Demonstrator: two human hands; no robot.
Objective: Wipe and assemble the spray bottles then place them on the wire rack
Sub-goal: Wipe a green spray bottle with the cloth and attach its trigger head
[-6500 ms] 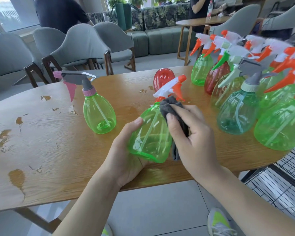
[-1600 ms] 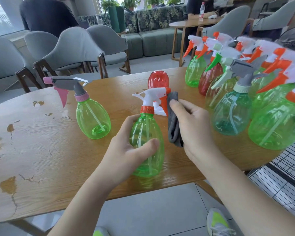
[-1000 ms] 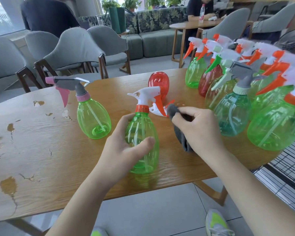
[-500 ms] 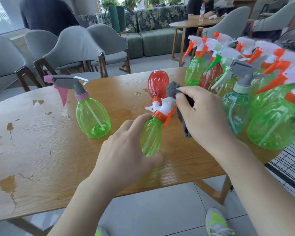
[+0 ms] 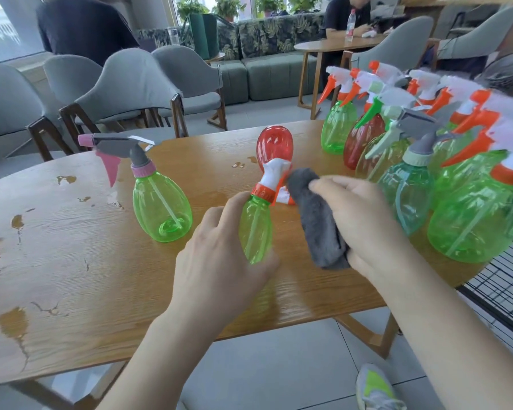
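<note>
My left hand [image 5: 219,258] grips a green spray bottle [image 5: 255,229] with a white and orange trigger head, tilted away from me over the wooden table [image 5: 71,261]. My right hand [image 5: 365,220] holds a folded grey cloth [image 5: 317,217] just right of the bottle's neck, beside the trigger head. A red bottle body [image 5: 274,146] without a head stands behind them. A loose white and orange spray head [image 5: 285,196] lies on the table behind the cloth.
A green bottle with a grey and pink head [image 5: 160,202] stands to the left. Several assembled bottles [image 5: 412,161] crowd the table's right end. A black wire rack [image 5: 504,288] sits low at the right. Grey chairs [image 5: 131,90] and people are beyond the table.
The held bottle went from upright on the table to tilted away from me in my left hand. My right hand with the cloth moved from the trigger head down beside the neck.
</note>
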